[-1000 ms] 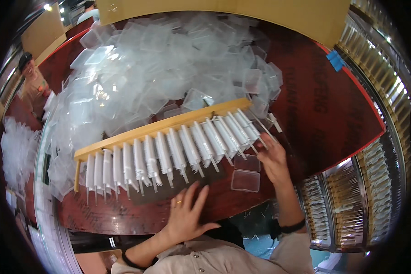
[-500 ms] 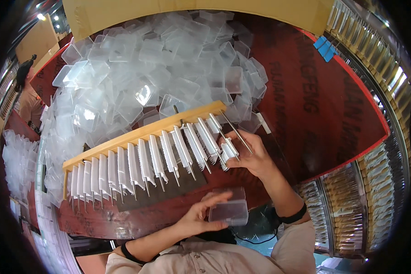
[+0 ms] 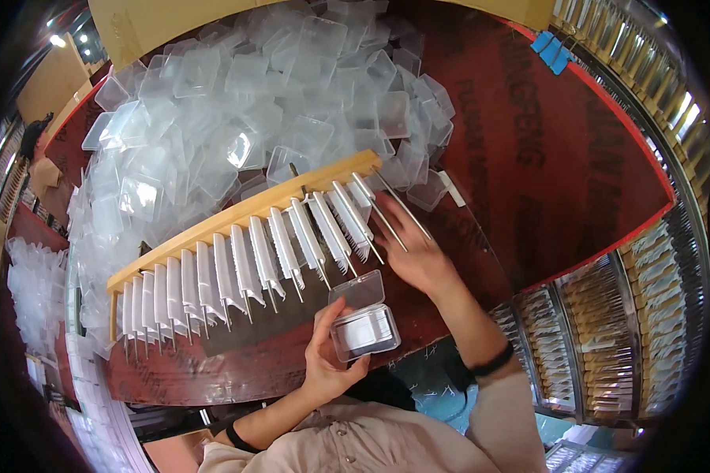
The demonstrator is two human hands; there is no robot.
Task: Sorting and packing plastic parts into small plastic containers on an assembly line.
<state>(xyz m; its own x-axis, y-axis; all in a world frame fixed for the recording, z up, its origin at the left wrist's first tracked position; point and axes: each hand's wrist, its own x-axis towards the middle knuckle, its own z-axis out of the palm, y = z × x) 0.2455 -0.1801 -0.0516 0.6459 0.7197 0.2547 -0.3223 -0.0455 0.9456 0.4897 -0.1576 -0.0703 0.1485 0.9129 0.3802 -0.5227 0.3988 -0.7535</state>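
A clear plastic box with its lid swung up is in my left hand, thumb and fingers closed on its sides. Flat white pieces lie inside it. My right hand, slightly blurred, is at the right end of a wooden rack, fingers stretched behind the outermost metal rods. Nothing shows clearly in its fingers. Along the rack hang rows of thin white toothed pieces on several metal rods that point toward me. The outermost rod carries no white pieces.
A big heap of clear plastic boxes covers the table's far left and middle. The dark red tabletop extends right. Behind stands cardboard; blue clips grip the far right edge. Loaded racks stand at right.
The white pieces that were in my right hand are gone from it, and white pieces now lie in the box. My left hand has turned the box upward; my right hand has shifted up by the rods.
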